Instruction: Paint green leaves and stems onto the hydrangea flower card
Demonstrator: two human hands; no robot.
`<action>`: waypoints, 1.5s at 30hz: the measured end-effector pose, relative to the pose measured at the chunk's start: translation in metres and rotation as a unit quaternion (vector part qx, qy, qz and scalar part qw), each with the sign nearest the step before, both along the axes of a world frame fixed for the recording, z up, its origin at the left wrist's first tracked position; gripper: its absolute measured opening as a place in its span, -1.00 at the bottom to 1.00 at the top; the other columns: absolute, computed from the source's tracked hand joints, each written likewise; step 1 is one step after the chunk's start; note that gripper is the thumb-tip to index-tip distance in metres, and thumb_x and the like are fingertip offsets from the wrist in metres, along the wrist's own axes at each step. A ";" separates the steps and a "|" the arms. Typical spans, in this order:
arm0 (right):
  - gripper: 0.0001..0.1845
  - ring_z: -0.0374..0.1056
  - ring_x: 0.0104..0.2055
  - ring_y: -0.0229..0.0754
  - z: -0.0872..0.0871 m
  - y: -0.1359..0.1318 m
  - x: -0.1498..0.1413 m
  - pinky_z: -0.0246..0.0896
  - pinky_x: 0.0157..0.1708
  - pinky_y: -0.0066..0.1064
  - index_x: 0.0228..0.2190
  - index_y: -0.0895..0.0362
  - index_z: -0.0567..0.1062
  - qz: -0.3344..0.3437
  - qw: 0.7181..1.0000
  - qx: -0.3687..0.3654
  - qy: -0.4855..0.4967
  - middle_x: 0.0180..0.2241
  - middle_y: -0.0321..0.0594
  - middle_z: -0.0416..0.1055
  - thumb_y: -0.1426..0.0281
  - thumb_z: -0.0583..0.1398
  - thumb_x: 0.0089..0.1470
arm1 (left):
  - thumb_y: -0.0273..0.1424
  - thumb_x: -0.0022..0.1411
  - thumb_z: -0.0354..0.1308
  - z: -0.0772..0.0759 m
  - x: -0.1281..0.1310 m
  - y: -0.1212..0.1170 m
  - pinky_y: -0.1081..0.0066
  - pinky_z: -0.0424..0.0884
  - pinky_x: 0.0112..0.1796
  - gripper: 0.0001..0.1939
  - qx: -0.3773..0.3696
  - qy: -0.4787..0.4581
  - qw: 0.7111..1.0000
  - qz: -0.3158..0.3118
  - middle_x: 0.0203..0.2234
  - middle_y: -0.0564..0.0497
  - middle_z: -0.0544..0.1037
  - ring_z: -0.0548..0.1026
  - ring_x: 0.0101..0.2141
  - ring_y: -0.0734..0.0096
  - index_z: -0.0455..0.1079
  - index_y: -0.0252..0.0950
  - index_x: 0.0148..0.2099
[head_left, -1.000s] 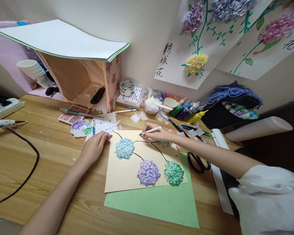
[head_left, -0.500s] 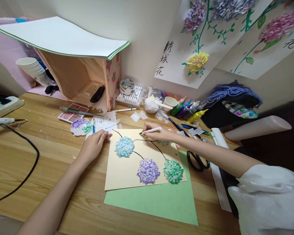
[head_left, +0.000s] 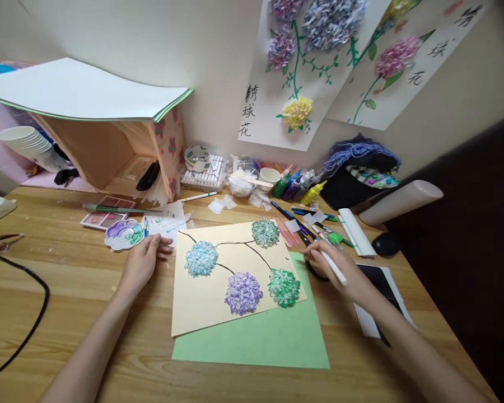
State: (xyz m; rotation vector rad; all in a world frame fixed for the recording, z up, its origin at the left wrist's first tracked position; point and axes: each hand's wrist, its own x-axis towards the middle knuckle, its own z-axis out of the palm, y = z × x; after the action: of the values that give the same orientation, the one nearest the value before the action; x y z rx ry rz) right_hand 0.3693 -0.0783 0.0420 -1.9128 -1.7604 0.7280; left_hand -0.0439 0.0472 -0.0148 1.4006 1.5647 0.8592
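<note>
A: Right hand?
B: Right hand (head_left: 348,267) grips a white pen (head_left: 335,270); tip hidden by the fingers. It's off the cream sheet (head_left: 201,305), past its right edge, above the black scissors (head_left: 317,272).

A: Left hand?
B: Left hand (head_left: 143,258) is loose, fingers slightly bent, nothing seen in it. Just beside the cream sheet's left edge, near the upper left corner; can't tell if a fingertip touches.

A: Sheet position?
B: Mid-table (head_left: 143,364), over a green sheet (head_left: 285,341) that sticks out along the lower and right edges. Cream sheet sits askew, lower right corner higher than lower left.

A: On it?
B: Four pompoms: blue (head_left: 201,258) near the left edge, purple (head_left: 243,293) by the lower edge, green (head_left: 284,287) at the lower right corner, grey-green (head_left: 265,232) at the upper right. Black lines run between.

A: Room to move?
B: Wood shows left of the lower left corner, out to the black cable (head_left: 47,294), and below the green sheet. Tighter right: mouse (head_left: 385,244) and white roll (head_left: 357,231) near the table's right edge. Far side's crowded: palette (head_left: 124,235), paint bottles (head_left: 297,187), pens.
</note>
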 end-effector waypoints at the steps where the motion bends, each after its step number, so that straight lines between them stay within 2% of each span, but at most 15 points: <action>1: -0.72 0.42 -0.24 0.00 -0.009 -0.013 0.002 0.30 -0.21 -0.14 -0.25 0.00 0.37 -0.023 1.000 -0.011 0.010 -0.31 -0.14 0.48 0.15 -0.04 0.19 | -0.07 0.20 -0.10 -0.001 0.001 0.001 0.36 0.46 -0.54 -0.60 -0.011 -0.008 1.000 0.013 -0.40 -0.13 0.57 0.49 -0.52 0.34 0.34 -0.30 -0.34; 4: -0.74 0.44 -0.17 0.03 -0.028 -0.041 -0.004 0.33 -0.19 -0.13 -0.24 0.00 0.37 -0.066 0.997 -0.015 0.040 -0.23 -0.09 0.49 0.17 -0.02 0.18 | -0.09 0.20 -0.08 0.000 0.003 0.001 0.37 0.43 -0.63 -0.63 -0.039 -0.038 0.998 0.041 -0.52 -0.09 0.55 0.45 -0.63 0.38 0.31 -0.28 -0.38; 8: -0.72 0.46 -0.17 0.01 -0.035 -0.049 -0.016 0.36 -0.20 -0.13 -0.25 0.02 0.39 -0.105 0.992 -0.001 0.075 -0.20 -0.07 0.49 0.16 -0.02 0.17 | -0.18 0.20 -0.04 0.002 0.007 0.000 0.26 0.56 -0.39 -0.69 -0.083 -0.081 0.993 0.038 -0.46 -0.11 0.57 0.56 -0.45 0.25 0.36 -0.28 -0.42; 12: -0.69 0.48 -0.22 -0.04 -0.039 -0.045 -0.021 0.38 -0.18 -0.16 -0.27 0.06 0.39 -0.124 0.985 0.000 0.118 -0.23 -0.09 0.51 0.14 -0.02 0.16 | -0.20 0.16 0.02 0.004 0.010 -0.002 0.21 0.53 -0.19 -0.69 -0.116 -0.095 0.988 0.019 -0.43 -0.13 0.58 0.57 -0.38 0.23 0.41 -0.30 -0.46; 16: -0.70 0.47 -0.21 -0.08 -0.045 -0.044 -0.019 0.38 -0.14 -0.15 -0.26 0.06 0.38 -0.119 0.982 0.012 0.147 -0.17 -0.09 0.49 0.13 0.01 0.16 | 0.00 0.02 0.11 0.003 0.012 -0.004 0.17 0.52 -0.17 -0.57 -0.086 -0.083 0.993 -0.022 -0.41 -0.14 0.59 0.56 -0.30 0.17 0.42 -0.31 -0.44; 19: -0.68 0.47 -0.19 -0.07 -0.048 -0.045 -0.018 0.39 -0.13 -0.14 -0.26 0.06 0.39 -0.119 0.981 0.013 0.154 -0.15 -0.10 0.49 0.12 0.01 0.16 | 0.10 -0.05 0.11 0.003 0.014 -0.004 0.18 0.52 -0.18 -0.47 -0.063 -0.066 0.995 -0.028 -0.38 -0.15 0.59 0.55 -0.27 0.16 0.43 -0.32 -0.41; 25: -0.66 0.47 -0.17 -0.08 -0.052 -0.047 -0.017 0.38 -0.10 -0.17 -0.27 0.06 0.39 -0.121 0.976 0.013 0.179 -0.13 -0.10 0.48 0.08 0.03 0.14 | 0.02 0.03 0.07 0.008 0.020 -0.007 0.22 0.50 -0.15 -0.53 -0.058 -0.056 0.996 -0.029 -0.32 -0.16 0.60 0.54 -0.22 0.19 0.45 -0.32 -0.42; 30: -0.67 0.45 -0.17 -0.08 -0.058 -0.045 -0.016 0.36 -0.07 -0.16 -0.28 0.06 0.36 -0.127 0.969 0.010 0.214 -0.14 -0.09 0.47 0.07 0.04 0.14 | -0.06 0.07 0.04 0.007 0.019 -0.007 0.23 0.47 -0.12 -0.56 -0.039 -0.047 0.998 -0.034 -0.24 -0.17 0.58 0.53 -0.19 0.18 0.47 -0.36 -0.33; 33: -0.65 0.44 -0.19 -0.07 -0.057 -0.047 -0.016 0.33 -0.07 -0.14 -0.23 0.06 0.36 -0.157 0.961 0.029 0.226 -0.20 -0.09 0.48 0.07 0.03 0.14 | -0.08 0.14 -0.03 0.011 0.017 -0.010 0.24 0.44 -0.11 -0.56 0.027 0.023 0.999 -0.035 -0.23 -0.15 0.58 0.52 -0.19 0.19 0.46 -0.34 -0.28; 36: -0.60 0.41 -0.22 -0.07 -0.044 -0.050 -0.017 0.29 -0.07 -0.12 -0.12 0.04 0.35 -0.179 0.946 0.100 0.250 -0.33 -0.15 0.46 0.08 -0.05 0.18 | -0.12 0.22 -0.06 0.030 0.024 -0.024 0.30 0.39 -0.12 -0.62 0.171 0.149 0.974 -0.016 -0.24 -0.07 0.56 0.48 -0.17 0.23 0.46 -0.28 -0.25; 38: -0.60 0.37 -0.30 -0.09 -0.029 -0.051 -0.021 0.28 -0.12 -0.14 -0.12 0.03 0.36 -0.156 0.933 0.152 0.288 -0.44 -0.20 0.39 0.12 -0.11 0.20 | -0.14 0.24 -0.03 0.047 0.040 -0.038 0.39 0.40 -0.26 -0.66 0.203 0.148 0.966 -0.066 -0.32 -0.03 0.56 0.49 -0.29 0.31 0.45 -0.25 -0.28; 41: -0.74 0.31 -0.43 -0.13 -0.007 -0.048 -0.035 0.29 -0.30 -0.22 -0.24 0.01 0.36 -0.100 0.904 0.195 0.368 -0.52 -0.25 0.30 0.18 -0.03 0.16 | -0.18 0.23 0.05 0.070 0.077 -0.056 0.45 0.36 -0.35 -0.73 0.229 0.113 0.940 -0.227 -0.42 0.01 0.54 0.45 -0.41 0.41 0.45 -0.23 -0.32; 43: -0.83 0.32 -0.41 -0.15 0.001 -0.045 -0.047 0.28 -0.31 -0.27 -0.30 0.02 0.35 -0.047 0.894 0.187 0.405 -0.47 -0.25 0.33 0.20 0.08 0.10 | -0.25 0.25 0.07 0.079 0.103 -0.063 0.46 0.35 -0.34 -0.79 0.253 0.087 0.911 -0.314 -0.40 0.01 0.54 0.46 -0.39 0.44 0.45 -0.24 -0.26; 45: -0.87 0.34 -0.37 -0.18 0.003 -0.043 -0.058 0.28 -0.31 -0.31 -0.33 0.03 0.36 0.001 0.887 0.167 0.430 -0.42 -0.25 0.37 0.25 0.14 0.09 | -0.30 0.26 0.08 0.081 0.124 -0.066 0.49 0.34 -0.37 -0.83 0.276 0.063 0.891 -0.356 -0.41 0.01 0.54 0.46 -0.41 0.47 0.45 -0.26 -0.23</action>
State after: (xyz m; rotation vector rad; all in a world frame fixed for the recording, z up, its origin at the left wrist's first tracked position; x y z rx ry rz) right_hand 0.3113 -0.1212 0.0447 -1.0816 -1.2026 0.9911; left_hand 0.0805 -0.0183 0.0666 2.2742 0.7670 0.7752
